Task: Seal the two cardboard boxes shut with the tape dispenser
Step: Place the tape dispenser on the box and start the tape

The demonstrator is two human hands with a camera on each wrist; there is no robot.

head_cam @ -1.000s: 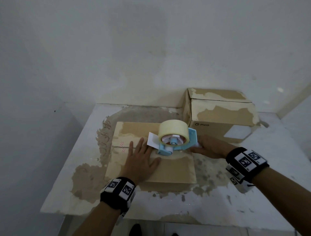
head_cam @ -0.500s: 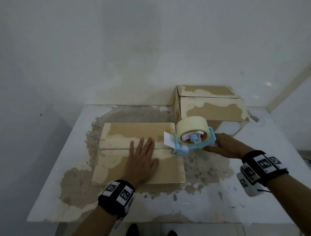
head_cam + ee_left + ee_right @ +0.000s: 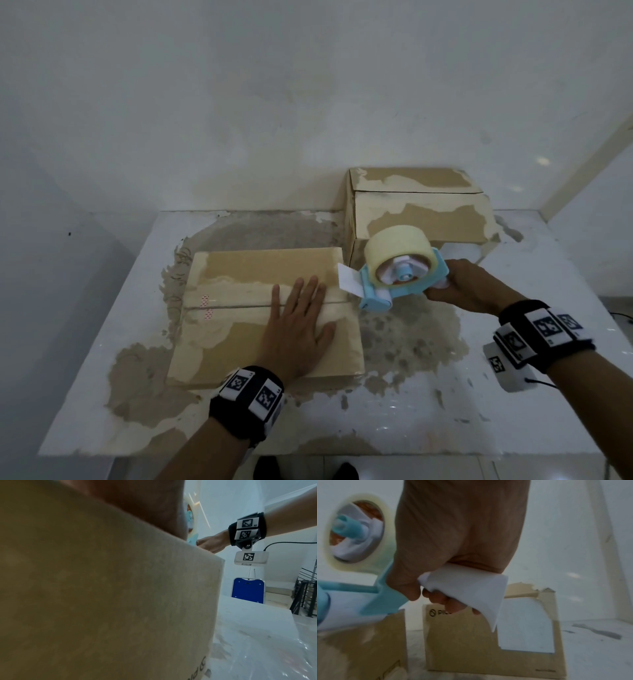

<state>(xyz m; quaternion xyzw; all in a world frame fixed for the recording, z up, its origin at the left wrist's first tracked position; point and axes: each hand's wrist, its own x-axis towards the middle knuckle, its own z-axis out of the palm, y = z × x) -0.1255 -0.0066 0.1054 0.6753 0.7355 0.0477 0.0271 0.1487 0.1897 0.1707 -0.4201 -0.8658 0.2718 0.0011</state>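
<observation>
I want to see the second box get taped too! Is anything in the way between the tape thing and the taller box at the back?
Nothing visible blocks it. The blue plastic tape dispenser, held by the right hand, sits just in front of the taller brown cardboard box, with only bare white table between them.

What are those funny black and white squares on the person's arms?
Each bare forearm wears a black wristband. The left wristband carries white tiles printed with black pixel patterns. The right wristband has the same tiles, and a small white camera box with its own pattern hangs below it, trailing a thin black cable. No sleeves show.
</observation>
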